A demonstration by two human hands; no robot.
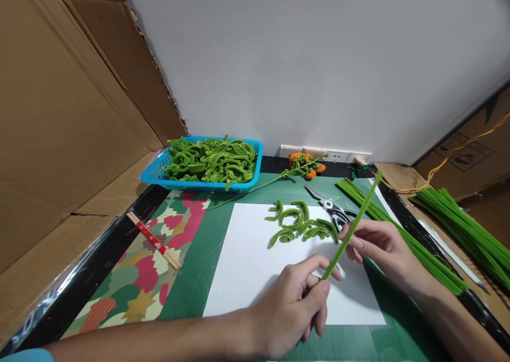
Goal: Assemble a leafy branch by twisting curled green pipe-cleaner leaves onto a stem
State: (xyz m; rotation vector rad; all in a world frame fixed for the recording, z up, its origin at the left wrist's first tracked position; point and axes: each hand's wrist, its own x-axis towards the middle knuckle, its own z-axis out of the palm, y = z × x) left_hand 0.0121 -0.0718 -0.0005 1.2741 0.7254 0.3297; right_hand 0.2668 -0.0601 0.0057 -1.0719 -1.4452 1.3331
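A straight green pipe cleaner [364, 205] slants upward to the right over a white sheet of paper [243, 255]. My left hand [297, 303] pinches its lower end between thumb and fingers. Higher up the stem, my right hand [374, 242] grips it with thumb and forefinger. Several bent green pipe cleaner pieces [292, 218] lie at the top of the paper, just beyond my hands. Scissors [329, 205] with dark handles rest behind my right hand, their handles partly hidden by it and the stem.
A blue basket [257, 173] heaped with curled green pieces stands at the back left. Beside it lies an orange flower stem [306, 165]. Bundles of green pipe cleaners [422, 255] are on the right. Wrapped chopsticks [153, 240] lie left; cardboard [71, 85] walls the left side.
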